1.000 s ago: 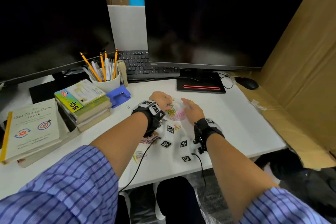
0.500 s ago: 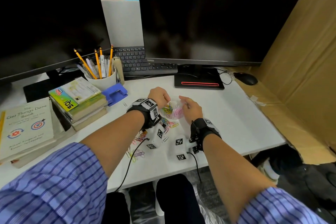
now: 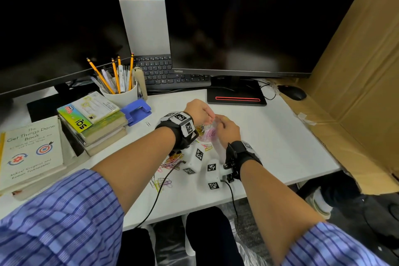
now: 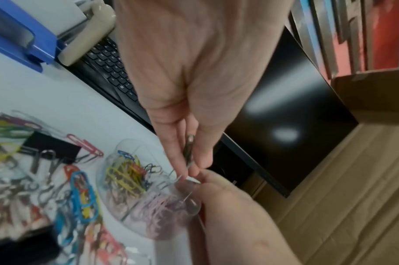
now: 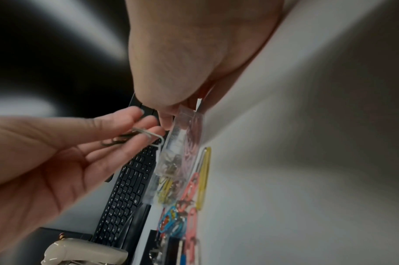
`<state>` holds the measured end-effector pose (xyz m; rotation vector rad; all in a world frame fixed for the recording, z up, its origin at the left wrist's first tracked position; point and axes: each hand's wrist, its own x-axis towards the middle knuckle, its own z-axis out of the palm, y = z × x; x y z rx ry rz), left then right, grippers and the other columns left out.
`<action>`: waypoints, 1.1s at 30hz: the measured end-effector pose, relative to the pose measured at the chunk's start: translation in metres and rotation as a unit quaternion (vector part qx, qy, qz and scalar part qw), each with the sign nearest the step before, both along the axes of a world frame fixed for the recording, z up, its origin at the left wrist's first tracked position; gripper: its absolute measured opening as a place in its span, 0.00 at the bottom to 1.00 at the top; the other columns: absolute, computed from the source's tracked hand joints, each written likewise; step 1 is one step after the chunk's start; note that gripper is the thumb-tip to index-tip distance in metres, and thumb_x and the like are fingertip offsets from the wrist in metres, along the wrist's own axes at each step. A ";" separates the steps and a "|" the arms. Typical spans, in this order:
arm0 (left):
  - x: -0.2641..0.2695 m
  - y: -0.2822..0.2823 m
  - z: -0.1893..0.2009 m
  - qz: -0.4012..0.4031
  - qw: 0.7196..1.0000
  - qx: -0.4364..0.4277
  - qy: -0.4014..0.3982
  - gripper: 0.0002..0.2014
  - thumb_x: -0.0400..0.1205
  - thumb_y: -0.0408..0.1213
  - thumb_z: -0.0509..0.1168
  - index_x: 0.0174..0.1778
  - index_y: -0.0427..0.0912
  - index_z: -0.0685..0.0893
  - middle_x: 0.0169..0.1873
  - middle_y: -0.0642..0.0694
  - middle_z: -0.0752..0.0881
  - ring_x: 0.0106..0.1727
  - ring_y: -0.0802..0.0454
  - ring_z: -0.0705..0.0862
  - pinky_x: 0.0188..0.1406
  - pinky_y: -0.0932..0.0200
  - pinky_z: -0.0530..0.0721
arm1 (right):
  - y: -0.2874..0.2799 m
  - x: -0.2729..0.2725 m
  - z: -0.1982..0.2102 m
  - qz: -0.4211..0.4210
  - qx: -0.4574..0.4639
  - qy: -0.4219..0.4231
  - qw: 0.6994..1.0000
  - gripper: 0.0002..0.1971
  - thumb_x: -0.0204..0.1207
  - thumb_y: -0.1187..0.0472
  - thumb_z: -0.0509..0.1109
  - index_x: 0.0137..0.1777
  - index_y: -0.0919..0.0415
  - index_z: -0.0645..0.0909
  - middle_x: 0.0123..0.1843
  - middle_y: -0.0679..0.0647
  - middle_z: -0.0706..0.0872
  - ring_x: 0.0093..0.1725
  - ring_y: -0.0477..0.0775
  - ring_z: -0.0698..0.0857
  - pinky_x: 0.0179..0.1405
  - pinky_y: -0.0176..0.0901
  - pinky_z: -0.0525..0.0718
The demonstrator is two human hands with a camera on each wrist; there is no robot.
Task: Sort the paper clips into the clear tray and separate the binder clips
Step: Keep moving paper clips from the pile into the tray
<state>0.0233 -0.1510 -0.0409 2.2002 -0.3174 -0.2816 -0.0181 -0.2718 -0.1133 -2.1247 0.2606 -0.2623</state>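
loose paper clips lie on the desk left of the clear tray; being light, springy wire, they're likely best pinched mid-loop. the left hand pinches a few clips over the tray, and the right hand grips its thin, probably slippery rim.

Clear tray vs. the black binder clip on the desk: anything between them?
Yes. In the left wrist view, a pink paper clip lies between the clear tray and the black binder clip.

On the white desk lie yellow, pink, blue and red paper clips; a black binder clip sits among them. The clear tray shows yellow and pale pink. The sleeves are blue-striped, and the hole punch is blue.
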 end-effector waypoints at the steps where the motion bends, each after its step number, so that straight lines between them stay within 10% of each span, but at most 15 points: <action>1: -0.001 -0.004 -0.002 -0.005 1.000 0.001 0.016 0.09 0.75 0.22 0.69 0.47 0.34 0.91 0.32 0.49 0.86 0.45 0.49 0.86 0.53 0.54 0.89 | -0.001 0.000 0.001 0.000 0.001 0.003 1.000 0.20 0.83 0.66 0.53 0.70 0.57 0.79 0.67 0.58 0.84 0.65 0.58 0.82 0.57 0.34 0.73; 17: 0.015 -0.014 -0.020 -0.117 0.950 0.275 -0.088 0.17 0.84 0.29 0.57 0.64 0.41 0.85 0.66 0.43 0.84 0.66 0.44 0.81 0.68 0.55 0.79 | 0.001 -0.002 0.003 -0.014 0.053 0.019 0.998 0.20 0.79 0.71 0.54 0.63 0.60 0.83 0.65 0.58 0.85 0.66 0.57 0.81 0.66 0.40 0.75; 33: 0.027 -0.021 -0.019 -0.148 0.939 0.303 -0.074 0.13 0.80 0.28 0.63 0.56 0.40 0.90 0.59 0.41 0.87 0.61 0.43 0.84 0.62 0.54 0.82 | 0.003 0.002 0.004 -0.013 0.047 0.039 0.998 0.20 0.78 0.68 0.56 0.64 0.58 0.84 0.66 0.58 0.85 0.67 0.59 0.81 0.71 0.52 0.77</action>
